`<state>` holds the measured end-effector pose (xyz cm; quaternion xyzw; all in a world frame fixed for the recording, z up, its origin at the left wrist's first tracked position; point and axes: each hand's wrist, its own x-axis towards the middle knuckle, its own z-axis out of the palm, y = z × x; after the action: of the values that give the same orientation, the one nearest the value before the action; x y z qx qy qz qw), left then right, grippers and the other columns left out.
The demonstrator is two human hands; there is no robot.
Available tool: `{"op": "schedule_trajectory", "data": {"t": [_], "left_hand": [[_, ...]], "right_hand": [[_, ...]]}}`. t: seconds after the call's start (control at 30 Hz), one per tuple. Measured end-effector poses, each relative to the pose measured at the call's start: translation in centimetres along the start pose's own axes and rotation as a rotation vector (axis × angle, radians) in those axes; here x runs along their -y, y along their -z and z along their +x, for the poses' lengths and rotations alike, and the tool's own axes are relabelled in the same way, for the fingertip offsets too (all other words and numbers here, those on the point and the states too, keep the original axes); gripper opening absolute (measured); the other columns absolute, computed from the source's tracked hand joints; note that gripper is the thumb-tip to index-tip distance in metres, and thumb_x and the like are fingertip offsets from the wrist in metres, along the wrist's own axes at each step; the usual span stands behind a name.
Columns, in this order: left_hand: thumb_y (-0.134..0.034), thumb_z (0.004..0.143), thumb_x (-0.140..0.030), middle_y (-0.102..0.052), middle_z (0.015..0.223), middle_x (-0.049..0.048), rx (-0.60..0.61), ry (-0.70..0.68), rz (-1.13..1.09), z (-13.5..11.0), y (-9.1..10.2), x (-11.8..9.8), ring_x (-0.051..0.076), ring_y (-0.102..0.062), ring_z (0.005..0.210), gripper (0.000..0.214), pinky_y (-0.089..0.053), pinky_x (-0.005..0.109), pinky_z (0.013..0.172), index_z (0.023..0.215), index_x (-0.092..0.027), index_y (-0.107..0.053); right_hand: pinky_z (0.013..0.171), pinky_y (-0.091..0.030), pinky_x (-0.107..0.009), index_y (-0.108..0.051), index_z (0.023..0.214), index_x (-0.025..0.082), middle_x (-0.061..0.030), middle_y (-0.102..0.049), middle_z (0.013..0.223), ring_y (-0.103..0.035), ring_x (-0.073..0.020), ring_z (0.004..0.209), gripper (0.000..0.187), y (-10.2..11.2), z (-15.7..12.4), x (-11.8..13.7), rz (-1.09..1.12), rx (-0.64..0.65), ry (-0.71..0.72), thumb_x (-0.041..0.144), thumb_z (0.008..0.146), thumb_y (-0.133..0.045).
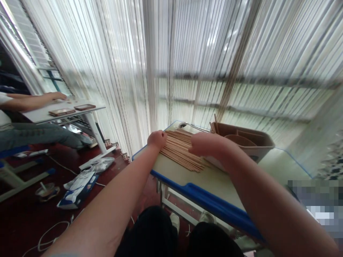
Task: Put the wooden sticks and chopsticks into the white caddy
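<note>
Many wooden chopsticks [182, 154] lie side by side in a flat layer on the pale desk [225, 192] with a blue edge. At their left ends rests my left hand [157, 140], its fingers curled closed; what may be inside them is hidden. My right hand [205, 144] reaches over the right part of the layer, fingers bent down and closed on chopsticks, their tips partly hidden. Just behind that hand stands a brown divided holder [257, 139], with a few chopsticks [215, 123] upright in its left end.
A metal spoon [183, 125] lies at the desk's back edge, by the sheer curtain [182, 71]. At left, another person's hand [55, 95] is over a white table [44, 112]. Bags [77, 189], a cup [46, 191] and a cable [53, 225] lie on the floor.
</note>
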<state>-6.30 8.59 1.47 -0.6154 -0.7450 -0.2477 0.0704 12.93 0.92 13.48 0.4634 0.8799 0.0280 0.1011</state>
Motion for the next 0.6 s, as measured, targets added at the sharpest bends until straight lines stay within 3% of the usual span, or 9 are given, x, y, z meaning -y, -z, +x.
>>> {"op": "schedule_trajectory", "data": {"t": [0.07, 0.13, 0.17, 0.27, 0.43, 0.6], "left_hand": [[-0.037, 0.089, -0.032, -0.070, 0.094, 0.0104, -0.001, 0.004, -0.003, 0.0, 0.0, -0.1, 0.021, -0.063, 0.088, 0.035, -0.045, 0.029, 0.075, 0.093, -0.017, -0.068], [-0.035, 0.090, -0.032, -0.070, 0.094, 0.0106, -0.011, -0.005, -0.008, 0.0, 0.1, -0.1, 0.020, -0.063, 0.088, 0.037, -0.045, 0.028, 0.075, 0.093, -0.016, -0.068], [-0.034, 0.091, -0.032, -0.070, 0.093, 0.0108, -0.014, -0.013, -0.011, 0.0, 0.1, -0.2, 0.021, -0.063, 0.088, 0.037, -0.045, 0.029, 0.075, 0.093, -0.016, -0.068], [-0.032, 0.092, -0.032, -0.070, 0.093, 0.0108, -0.021, -0.037, -0.019, 0.0, 0.1, -0.3, 0.021, -0.063, 0.087, 0.038, -0.044, 0.028, 0.074, 0.093, -0.017, -0.067], [-0.033, 0.092, -0.032, -0.070, 0.094, 0.0102, -0.008, -0.047, -0.008, 0.1, 0.3, -0.4, 0.020, -0.063, 0.087, 0.037, -0.043, 0.027, 0.073, 0.091, -0.017, -0.067], [-0.032, 0.093, -0.032, -0.070, 0.092, 0.0093, 0.006, -0.078, 0.036, -0.1, 0.2, -0.7, 0.019, -0.063, 0.087, 0.037, -0.042, 0.027, 0.073, 0.087, -0.019, -0.066]], "right_hand": [[0.061, -0.043, -0.028, -0.072, 0.088, 0.013, -0.0100, -0.068, 0.077, -0.061, -0.0185, 0.071, 0.029, 1.7, -1.6, -0.8, -0.024, -0.094, -0.041, 0.025, 0.075, -0.049], [0.059, -0.040, -0.026, -0.068, 0.099, 0.020, -0.0037, -0.067, 0.076, -0.058, -0.0138, 0.066, 0.030, 3.1, -3.3, -1.8, 0.050, -0.334, -0.062, 0.025, 0.074, -0.052], [0.056, -0.039, -0.024, -0.067, 0.099, 0.022, -0.0015, -0.066, 0.073, -0.056, -0.0109, 0.060, 0.029, 3.7, -4.2, -2.4, 0.128, -0.437, -0.049, 0.026, 0.076, -0.051], [0.045, -0.035, -0.022, -0.068, 0.090, 0.021, 0.0013, -0.060, 0.059, -0.050, -0.0072, 0.046, 0.024, 5.0, -6.8, -3.9, 0.542, -0.559, -0.034, 0.035, 0.075, -0.055], [0.045, -0.037, -0.022, -0.068, 0.079, 0.016, 0.0015, -0.056, 0.056, -0.050, -0.0063, 0.048, 0.015, 6.6, -9.8, -4.7, 1.016, -1.149, -0.065, 0.027, 0.069, -0.062], [0.048, -0.038, -0.024, -0.068, 0.087, 0.016, 0.0009, -0.055, 0.067, -0.053, -0.0059, 0.055, 0.017, 7.1, -11.1, -5.7, 1.147, -1.616, 0.026, 0.027, 0.076, -0.061]]}}
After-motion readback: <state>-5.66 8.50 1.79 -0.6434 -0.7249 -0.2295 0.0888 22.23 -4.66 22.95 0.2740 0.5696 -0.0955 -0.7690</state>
